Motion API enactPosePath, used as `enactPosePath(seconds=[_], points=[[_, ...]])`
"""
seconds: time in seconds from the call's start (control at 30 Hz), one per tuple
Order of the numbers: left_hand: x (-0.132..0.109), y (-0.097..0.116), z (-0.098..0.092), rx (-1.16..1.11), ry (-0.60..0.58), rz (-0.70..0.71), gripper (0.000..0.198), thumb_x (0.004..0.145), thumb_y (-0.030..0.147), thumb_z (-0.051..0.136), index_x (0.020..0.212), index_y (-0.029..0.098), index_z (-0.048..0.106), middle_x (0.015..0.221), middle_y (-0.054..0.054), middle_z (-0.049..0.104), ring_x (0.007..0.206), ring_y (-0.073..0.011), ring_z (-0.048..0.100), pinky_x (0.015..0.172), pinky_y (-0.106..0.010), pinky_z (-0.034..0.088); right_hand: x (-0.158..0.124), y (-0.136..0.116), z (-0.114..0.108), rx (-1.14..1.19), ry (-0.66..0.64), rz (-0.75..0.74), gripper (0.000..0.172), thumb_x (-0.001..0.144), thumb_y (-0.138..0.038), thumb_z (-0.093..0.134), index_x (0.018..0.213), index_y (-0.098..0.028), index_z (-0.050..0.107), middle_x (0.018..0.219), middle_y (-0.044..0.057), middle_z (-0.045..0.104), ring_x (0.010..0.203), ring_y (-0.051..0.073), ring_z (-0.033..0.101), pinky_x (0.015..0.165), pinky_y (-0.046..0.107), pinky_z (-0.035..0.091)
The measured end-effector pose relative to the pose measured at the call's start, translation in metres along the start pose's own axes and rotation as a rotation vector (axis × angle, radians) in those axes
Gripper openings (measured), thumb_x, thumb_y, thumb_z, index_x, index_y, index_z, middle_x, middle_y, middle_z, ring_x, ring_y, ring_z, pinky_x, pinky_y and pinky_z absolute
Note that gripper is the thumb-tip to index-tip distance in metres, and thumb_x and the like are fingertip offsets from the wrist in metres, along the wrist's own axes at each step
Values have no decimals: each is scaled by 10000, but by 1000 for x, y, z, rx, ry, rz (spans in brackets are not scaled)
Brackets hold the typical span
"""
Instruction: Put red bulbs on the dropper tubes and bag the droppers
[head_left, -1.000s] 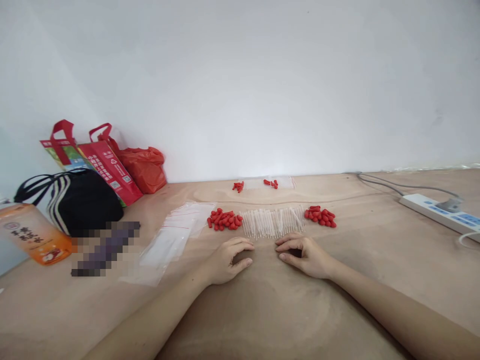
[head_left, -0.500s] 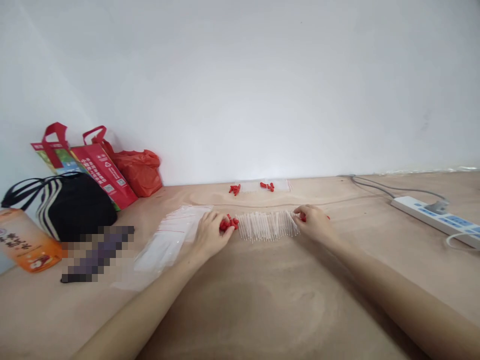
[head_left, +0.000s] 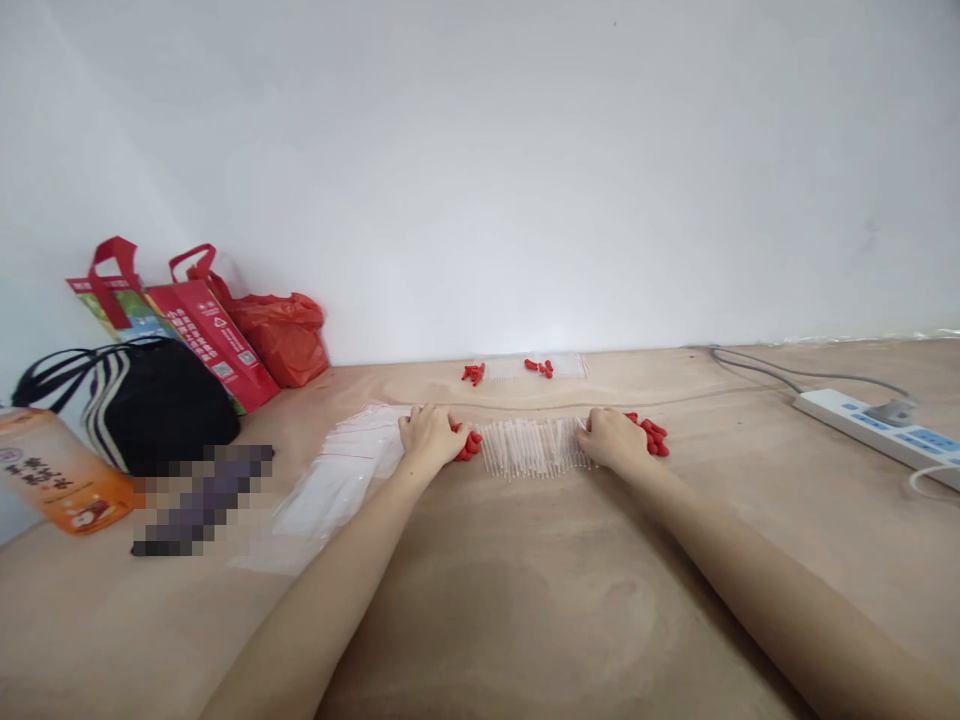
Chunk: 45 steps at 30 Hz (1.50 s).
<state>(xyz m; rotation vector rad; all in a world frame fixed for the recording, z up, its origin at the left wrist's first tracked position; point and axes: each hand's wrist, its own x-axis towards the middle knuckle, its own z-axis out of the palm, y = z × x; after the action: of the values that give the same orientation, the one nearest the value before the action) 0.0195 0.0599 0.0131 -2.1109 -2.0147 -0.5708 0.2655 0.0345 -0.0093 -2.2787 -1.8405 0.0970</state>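
A row of thin whitish sticks [head_left: 532,447] lies side by side on the wooden table. My left hand [head_left: 429,438] is at its left, fingers curled down between the clear plastic zip bags [head_left: 341,460] and a small heap of red pieces [head_left: 470,446], which it touches or partly covers. What its fingertips hold, if anything, is hidden. At the right end of the row, my right hand [head_left: 613,438] is closed, thumb and fingers against the last sticks; its grip is hidden too. Beyond its knuckles lies another heap of red pieces [head_left: 655,436].
Near the wall is a flat clear bag [head_left: 506,367] with red pieces at both ends. Shopping bags [head_left: 206,340], a black drawstring bag [head_left: 161,410], an orange packet [head_left: 71,475] and a pixelated dark item [head_left: 202,505] occupy the left. A power strip [head_left: 862,425] with cables lies right.
My right hand has shifted left onto the stick row's end, uncovering the red heap beside it. My left hand has turned, its fingers now pointing down by the bags. The view has shifted slightly.
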Motion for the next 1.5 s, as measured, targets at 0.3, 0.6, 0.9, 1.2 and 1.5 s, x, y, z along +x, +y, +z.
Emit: enactPosePath(seconds=[0.3,0.6,0.9,1.2,1.5], points=[[2,2,-1,-70,107,50,189,698,340,552,608,175,578,795,-90,608,898,-299,511,783,-439,347,1,-4,4,-21,-14,19,308,796,-311,402,865,-113,626,919,184,630,828,280,611,641,367,448],[-16,28,-9,-501,146,190,117,802,274,476,808,170,529,761,-15,607,690,-140,579,628,-256,463,-3,-7,7,-10,76,-68,298,846,-212,325,879,-62,579,905,230,610,839,279,599,631,329,428],[-58,25,19,-1113,-86,295,225,819,222,460,1029,159,513,975,-71,556,825,-156,614,735,-301,524,-34,1,7,384,298,-531,222,885,-298,285,844,-174,465,709,62,582,635,183,545,586,279,394],[-71,21,15,-820,-52,468,156,818,249,477,886,162,587,836,-46,588,746,-139,568,633,-242,494,-64,0,29,475,328,-793,276,887,-230,296,1046,-177,515,806,81,578,719,175,530,651,299,405],[-70,21,15,-743,-109,535,189,832,274,474,924,169,601,772,-26,621,673,-130,553,618,-241,448,-64,-4,25,414,280,-774,211,877,-211,344,908,-189,551,841,53,611,737,149,529,709,317,325]])
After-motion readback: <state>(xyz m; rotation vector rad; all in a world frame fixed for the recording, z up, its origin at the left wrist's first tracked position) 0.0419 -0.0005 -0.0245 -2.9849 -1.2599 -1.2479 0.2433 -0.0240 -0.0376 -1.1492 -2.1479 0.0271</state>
